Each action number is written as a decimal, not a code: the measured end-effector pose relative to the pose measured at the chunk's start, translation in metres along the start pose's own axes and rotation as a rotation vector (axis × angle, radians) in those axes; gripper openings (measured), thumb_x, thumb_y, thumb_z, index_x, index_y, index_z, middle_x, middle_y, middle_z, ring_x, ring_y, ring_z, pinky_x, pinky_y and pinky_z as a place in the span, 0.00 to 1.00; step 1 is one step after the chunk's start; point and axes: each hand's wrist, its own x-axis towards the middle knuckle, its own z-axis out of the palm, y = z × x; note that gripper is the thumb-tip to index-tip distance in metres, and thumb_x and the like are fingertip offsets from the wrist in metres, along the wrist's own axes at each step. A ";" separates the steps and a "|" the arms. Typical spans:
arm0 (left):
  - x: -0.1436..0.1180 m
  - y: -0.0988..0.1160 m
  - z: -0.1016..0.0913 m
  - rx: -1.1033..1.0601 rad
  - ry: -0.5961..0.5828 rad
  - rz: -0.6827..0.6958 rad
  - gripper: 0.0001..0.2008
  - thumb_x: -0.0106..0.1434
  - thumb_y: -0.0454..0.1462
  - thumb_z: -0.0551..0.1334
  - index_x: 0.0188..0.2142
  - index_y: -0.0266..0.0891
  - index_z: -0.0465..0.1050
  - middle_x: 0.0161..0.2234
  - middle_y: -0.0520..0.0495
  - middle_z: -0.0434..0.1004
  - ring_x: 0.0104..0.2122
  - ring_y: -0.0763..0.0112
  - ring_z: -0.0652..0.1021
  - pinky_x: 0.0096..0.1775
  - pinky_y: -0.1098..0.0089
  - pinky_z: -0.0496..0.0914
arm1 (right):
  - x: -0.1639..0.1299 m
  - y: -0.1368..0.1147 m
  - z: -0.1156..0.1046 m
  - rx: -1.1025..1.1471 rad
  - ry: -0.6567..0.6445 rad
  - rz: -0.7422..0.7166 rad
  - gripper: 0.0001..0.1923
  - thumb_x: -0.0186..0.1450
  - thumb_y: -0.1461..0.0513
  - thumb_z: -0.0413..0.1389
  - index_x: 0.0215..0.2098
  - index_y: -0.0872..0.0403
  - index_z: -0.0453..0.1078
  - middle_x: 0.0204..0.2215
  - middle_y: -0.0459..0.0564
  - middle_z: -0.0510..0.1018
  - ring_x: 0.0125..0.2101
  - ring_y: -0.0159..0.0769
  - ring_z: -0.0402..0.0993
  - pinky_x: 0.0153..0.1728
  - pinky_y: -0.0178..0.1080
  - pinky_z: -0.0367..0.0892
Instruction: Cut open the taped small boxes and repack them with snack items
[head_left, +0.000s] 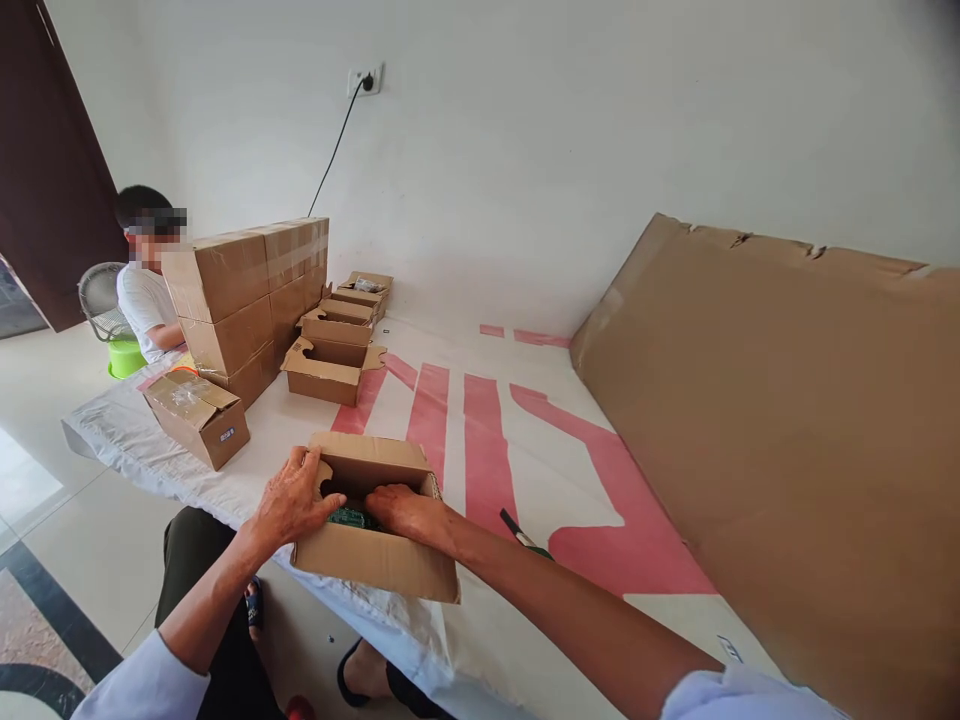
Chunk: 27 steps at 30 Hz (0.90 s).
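Brown box (375,560) under both hands, green inside (351,517). Same plain brown on stacked cartons (240,300), open boxes (330,365) and big sheet (787,440). White cloth (480,440) with broad pinkish-red stripes and shapes. White wall (525,150), black cable (334,150). Dark brown door (45,160). Lime-green tub (124,357). White shirt (142,300) on other person.

Right hand (411,512) fingertips vanish inside the open carton (375,545); the green contents (349,517) show too little to identify, and the dark tool (517,531) hides behind the forearm.
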 end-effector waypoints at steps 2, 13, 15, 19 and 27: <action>0.000 -0.001 0.002 0.002 0.021 0.001 0.35 0.68 0.46 0.65 0.70 0.41 0.57 0.62 0.33 0.68 0.57 0.46 0.79 0.56 0.51 0.72 | -0.004 0.000 0.000 0.004 0.004 -0.010 0.07 0.62 0.70 0.63 0.35 0.52 0.79 0.36 0.53 0.86 0.39 0.43 0.84 0.39 0.38 0.71; -0.002 0.006 0.000 0.028 0.041 -0.005 0.35 0.67 0.44 0.63 0.70 0.39 0.59 0.61 0.34 0.68 0.55 0.46 0.79 0.55 0.52 0.74 | -0.056 0.016 -0.063 0.253 0.282 -0.088 0.15 0.58 0.70 0.58 0.42 0.51 0.76 0.42 0.49 0.80 0.41 0.39 0.77 0.41 0.37 0.67; -0.006 0.005 0.003 0.008 0.059 0.020 0.37 0.65 0.41 0.62 0.72 0.39 0.57 0.61 0.34 0.67 0.54 0.48 0.79 0.56 0.53 0.74 | -0.076 0.024 -0.072 0.330 0.357 -0.034 0.15 0.60 0.68 0.57 0.43 0.51 0.76 0.39 0.47 0.79 0.36 0.37 0.76 0.37 0.36 0.68; -0.023 -0.001 0.014 -0.050 0.142 0.105 0.43 0.62 0.39 0.62 0.75 0.39 0.52 0.64 0.33 0.63 0.58 0.46 0.75 0.58 0.51 0.74 | -0.117 0.033 -0.075 0.440 0.502 0.024 0.15 0.64 0.62 0.60 0.49 0.48 0.76 0.42 0.49 0.81 0.35 0.38 0.77 0.36 0.39 0.72; -0.031 -0.010 0.020 -0.147 0.185 0.172 0.42 0.65 0.38 0.59 0.77 0.40 0.50 0.66 0.34 0.61 0.61 0.47 0.72 0.61 0.50 0.71 | -0.158 0.035 -0.068 0.459 0.628 0.061 0.14 0.64 0.60 0.61 0.48 0.43 0.75 0.44 0.49 0.81 0.37 0.43 0.78 0.37 0.46 0.77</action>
